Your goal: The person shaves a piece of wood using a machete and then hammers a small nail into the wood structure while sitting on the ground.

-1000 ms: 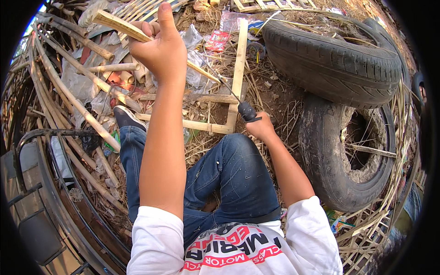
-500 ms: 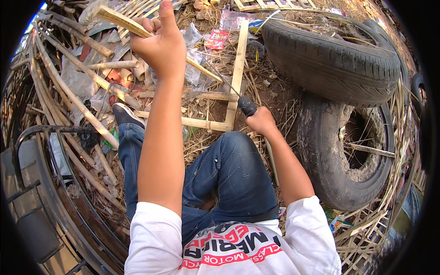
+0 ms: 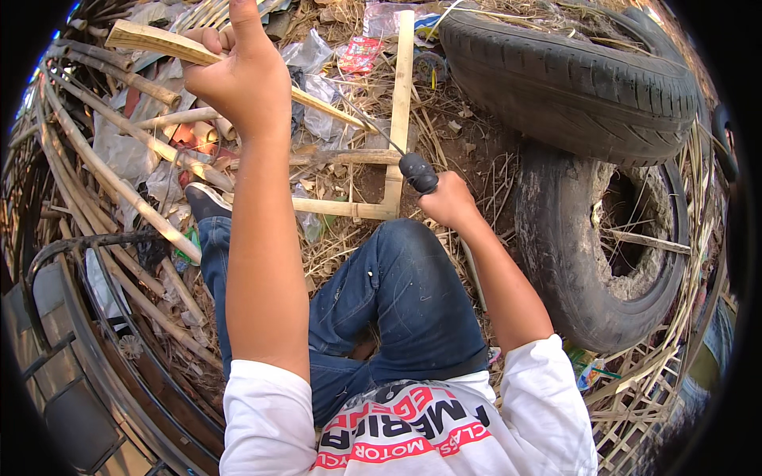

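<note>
My left hand [image 3: 246, 83] is raised at the upper left, its fingers closed round a pale split bamboo strip [image 3: 163, 44]. The strip slants down to the right past my wrist, its lower end near the blade of a knife [image 3: 417, 172]. My right hand [image 3: 447, 200] grips that knife by its black handle. Its thin, dark, curved blade points up and left, close to the strip; whether they touch I cannot tell. Below both lies a frame of flat bamboo slats [image 3: 394, 159], its corner just beyond my bent knee.
Two worn tyres [image 3: 556, 91] rest one against the other at the right. Bamboo poles [image 3: 119, 170] and plastic litter cover the ground at the left. A black metal rack [image 3: 75, 333] stands at the lower left. Woven bamboo lattice [image 3: 635, 404] lies at the lower right.
My left hand and the strip have shifted left and slightly up in the picture. The knife has moved a little up and left, and its blade shows more curve. The whole view has shifted slightly.
</note>
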`<state>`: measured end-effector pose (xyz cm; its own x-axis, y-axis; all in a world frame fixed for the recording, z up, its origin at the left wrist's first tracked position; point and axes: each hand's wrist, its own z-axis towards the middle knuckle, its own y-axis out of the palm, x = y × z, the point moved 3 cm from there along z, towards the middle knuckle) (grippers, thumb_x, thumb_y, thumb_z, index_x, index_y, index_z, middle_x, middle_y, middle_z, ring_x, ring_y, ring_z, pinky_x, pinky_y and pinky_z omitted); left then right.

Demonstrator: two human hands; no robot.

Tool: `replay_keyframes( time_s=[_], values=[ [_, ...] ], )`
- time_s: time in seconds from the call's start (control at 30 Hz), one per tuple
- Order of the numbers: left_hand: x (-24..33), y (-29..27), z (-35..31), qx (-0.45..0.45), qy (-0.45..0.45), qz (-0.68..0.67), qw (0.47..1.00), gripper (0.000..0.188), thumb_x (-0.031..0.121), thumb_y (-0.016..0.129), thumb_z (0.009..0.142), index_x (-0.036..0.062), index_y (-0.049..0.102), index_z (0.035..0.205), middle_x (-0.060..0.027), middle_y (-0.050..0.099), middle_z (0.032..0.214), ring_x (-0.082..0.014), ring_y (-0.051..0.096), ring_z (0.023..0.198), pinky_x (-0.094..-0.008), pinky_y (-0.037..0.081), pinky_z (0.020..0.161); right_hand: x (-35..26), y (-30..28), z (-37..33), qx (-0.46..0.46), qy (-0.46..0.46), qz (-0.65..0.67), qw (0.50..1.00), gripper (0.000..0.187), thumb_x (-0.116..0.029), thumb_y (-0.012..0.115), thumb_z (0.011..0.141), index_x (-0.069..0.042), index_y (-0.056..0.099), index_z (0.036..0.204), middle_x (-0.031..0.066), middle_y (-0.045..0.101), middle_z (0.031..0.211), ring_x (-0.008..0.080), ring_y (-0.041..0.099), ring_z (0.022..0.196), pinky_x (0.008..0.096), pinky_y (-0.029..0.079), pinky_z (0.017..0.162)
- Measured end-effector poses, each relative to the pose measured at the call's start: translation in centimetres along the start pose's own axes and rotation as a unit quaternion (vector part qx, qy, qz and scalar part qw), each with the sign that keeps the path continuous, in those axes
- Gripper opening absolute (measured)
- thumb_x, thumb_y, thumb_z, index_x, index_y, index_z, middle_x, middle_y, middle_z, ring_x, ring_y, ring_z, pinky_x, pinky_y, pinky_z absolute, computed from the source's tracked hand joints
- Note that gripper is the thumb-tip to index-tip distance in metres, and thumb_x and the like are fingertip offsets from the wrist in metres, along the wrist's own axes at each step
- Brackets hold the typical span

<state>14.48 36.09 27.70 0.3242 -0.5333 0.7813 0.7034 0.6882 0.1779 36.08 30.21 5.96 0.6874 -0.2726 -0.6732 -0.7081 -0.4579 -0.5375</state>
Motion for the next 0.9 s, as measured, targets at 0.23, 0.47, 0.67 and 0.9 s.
replay_keyframes(
  time_s=[0.23,0.47,0.67,0.9],
  values=[
    [-0.7,-0.9,0.7,-0.021,0.033,-0.004,0.999,0.045,0.026,0.074,0.087,0.0146,0.031,0.082,0.0013,0.041,0.059,-0.0084,0.044,0.046,-0.0242,0.041,0.041,2.1,2.3,1.0,0.004,0.052,0.003,0.999,0.028,-0.015,0.062,0.068,0.002,0.068,0.089,0.0243,0.069,0.090,0.0393,0.067,0.089,0.0434,0.052,0.079],
    [0.6,-4.0,-0.2,-0.006,-0.024,-0.139,0.990,0.044,0.022,0.072,0.089,0.0160,0.029,0.078,0.0056,0.034,0.057,-0.0031,0.029,0.042,-0.0239,0.024,0.034,2.2,1.5,-0.4,0.009,-0.006,0.020,1.000,0.025,-0.015,0.062,0.069,0.003,0.067,0.085,0.0254,0.068,0.085,0.0413,0.066,0.084,0.0440,0.051,0.076],
    [6.3,-13.5,0.2,0.105,0.009,-0.062,0.992,0.053,0.051,0.047,0.098,0.0190,0.021,0.066,0.0063,0.020,0.056,-0.0055,0.015,0.044,-0.0218,0.012,0.039,2.6,-1.1,-9.4,0.058,-0.042,0.076,0.995,0.022,-0.020,0.069,0.072,0.000,0.067,0.082,0.0235,0.067,0.078,0.0419,0.065,0.080,0.0432,0.051,0.071],
    [8.4,-24.4,1.0,-0.012,-0.004,-0.323,0.946,0.050,0.052,0.054,0.094,0.0159,0.033,0.066,0.0042,0.025,0.055,-0.0072,0.019,0.042,-0.0206,0.021,0.034,7.8,-2.2,-15.8,0.185,0.041,0.012,0.982,0.022,-0.016,0.070,0.072,-0.001,0.067,0.087,0.0226,0.067,0.079,0.0426,0.065,0.081,0.0448,0.051,0.073]
  ],
)
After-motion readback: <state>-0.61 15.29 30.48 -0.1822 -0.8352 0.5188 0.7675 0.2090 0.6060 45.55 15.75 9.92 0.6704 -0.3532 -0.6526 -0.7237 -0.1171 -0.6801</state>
